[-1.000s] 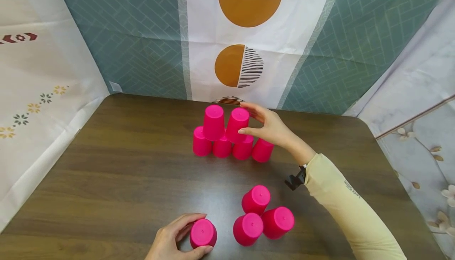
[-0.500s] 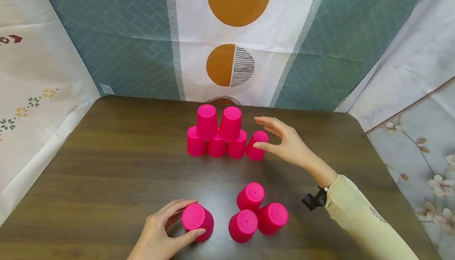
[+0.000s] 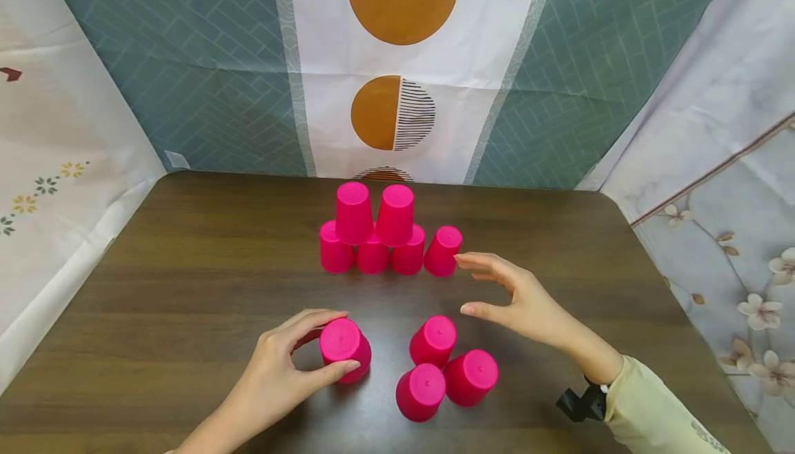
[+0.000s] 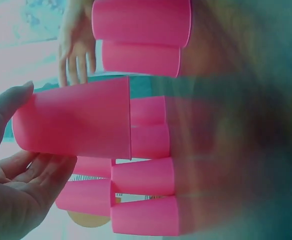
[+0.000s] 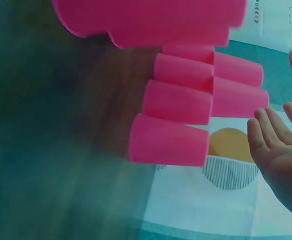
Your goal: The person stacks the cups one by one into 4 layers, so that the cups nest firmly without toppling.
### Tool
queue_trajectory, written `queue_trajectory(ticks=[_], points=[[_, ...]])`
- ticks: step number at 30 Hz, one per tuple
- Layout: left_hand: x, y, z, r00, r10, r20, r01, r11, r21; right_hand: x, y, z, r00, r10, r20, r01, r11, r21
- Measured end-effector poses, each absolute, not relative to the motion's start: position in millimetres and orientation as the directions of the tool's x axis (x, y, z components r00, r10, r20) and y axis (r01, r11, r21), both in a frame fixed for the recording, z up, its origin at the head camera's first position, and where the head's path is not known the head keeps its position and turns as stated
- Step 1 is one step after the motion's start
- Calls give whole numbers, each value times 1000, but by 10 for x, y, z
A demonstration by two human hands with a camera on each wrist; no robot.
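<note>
Head view: I see the left hand (image 3: 282,364) wrapped round one upside-down pink cup (image 3: 344,349), thumb on its near side, fingers curled over the far side, near the front edge of the table (image 3: 186,288), left of centre. Right hand (image 3: 528,302) holds nothing, fingers loosely spread, hovering between the cup stack (image 3: 385,233) and the three loose cups (image 3: 444,371).

Surface: dark wood-grain table, rounded corners. Stack sits toward the back edge, centre: four cups in a row, two on top, all upside down. The three loose cups cluster by the front edge, just right of the held cup. Patterned cloths hang behind and at both sides; the back one has orange half-circles on a white stripe.

Versus a second ago: right hand has left the stack's top right cup and drawn back toward the front. Left hand keeps its grip.

Cup: plain bright pink plastic, tapered, base up, tilted slightly.
</note>
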State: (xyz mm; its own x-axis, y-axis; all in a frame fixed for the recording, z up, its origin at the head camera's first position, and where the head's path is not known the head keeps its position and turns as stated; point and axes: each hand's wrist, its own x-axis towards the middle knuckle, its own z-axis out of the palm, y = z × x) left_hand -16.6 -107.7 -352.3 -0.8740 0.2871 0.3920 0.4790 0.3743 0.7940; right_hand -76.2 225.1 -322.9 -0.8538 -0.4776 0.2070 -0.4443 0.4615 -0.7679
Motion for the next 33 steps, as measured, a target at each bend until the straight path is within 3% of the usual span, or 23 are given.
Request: queue_trajectory(ticks=[11, 21, 33], points=[[-383, -1050, -3390, -858, 295, 420, 506, 350, 788, -333, 2330, -3454, -816, -493, 302, -509, 363, -781], [-600, -846, -3197, -831, 354, 429, 532, 283, 798, -46, 2426, -3684, -773, -467, 430, -612, 368, -700], [-860, -438, -3057, -783, 389, 486, 577, 160, 801, 2, 2423, -3774, -821, -511, 255, -519, 483, -705]])
